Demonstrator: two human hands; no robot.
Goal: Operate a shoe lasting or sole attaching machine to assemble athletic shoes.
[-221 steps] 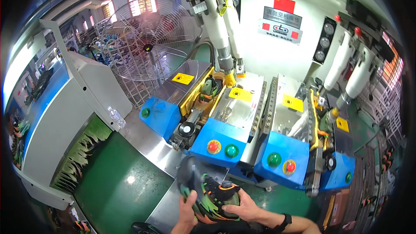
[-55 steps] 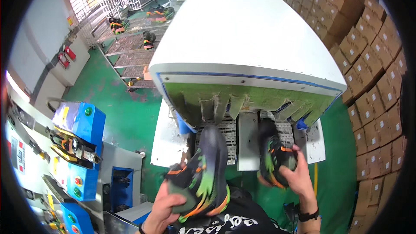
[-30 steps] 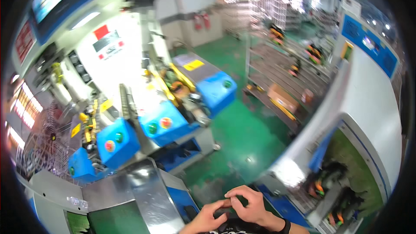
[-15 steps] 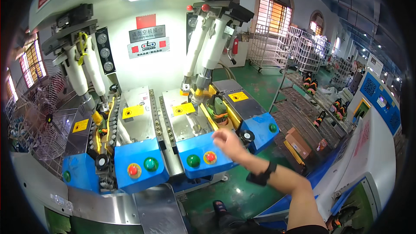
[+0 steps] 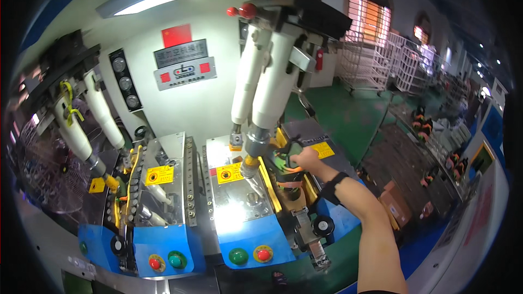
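Note:
My right hand (image 5: 306,159) reaches into the right station of a blue and white shoe-making machine. Its fingers are closed on a dark shoe (image 5: 287,170) with green and orange trim. Yellow side pads (image 5: 269,185) flank the shoe, and a thick white cylinder arm (image 5: 272,79) slants down just left of it. A black band (image 5: 333,188) circles my right wrist. My left hand is out of view.
The left station (image 5: 131,179) has yellow pads and a second pair of cylinder arms. Red and green buttons (image 5: 263,254) sit on the blue front covers. To the right are a rack (image 5: 425,152) with shoes, a cardboard box (image 5: 396,204) and wire trolleys (image 5: 370,62).
My right hand has moved from above the front buttons, forward and right, onto the shoe, and closed on it. The view has moved closer to the machine.

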